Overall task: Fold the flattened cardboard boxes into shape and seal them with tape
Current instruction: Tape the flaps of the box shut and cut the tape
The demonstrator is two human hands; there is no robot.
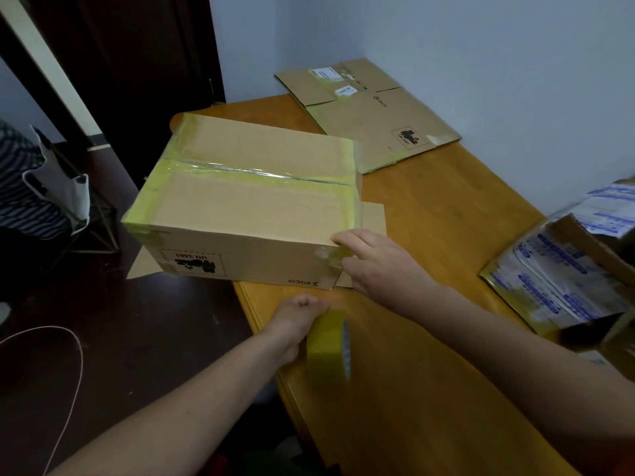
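A folded cardboard box (240, 207) stands on the wooden table (429, 269), bottom up, its closed flaps sealed along the seam and edges with yellowish tape. Its lower flaps stick out at both ends. My right hand (374, 262) presses its fingers on the box's near right corner, over a strip of tape. My left hand (295, 321) grips a roll of yellow tape (328, 348) just in front of the box, above the table's edge. A flattened cardboard box (371, 111) lies at the table's far end against the wall.
A taped carton with blue printed wrapping (567, 280) sits at the right edge of the table. Left of the table the floor is dark, with a thin white cable (74, 359) and a metal stand holding a bag (68, 194). A dark door stands behind.
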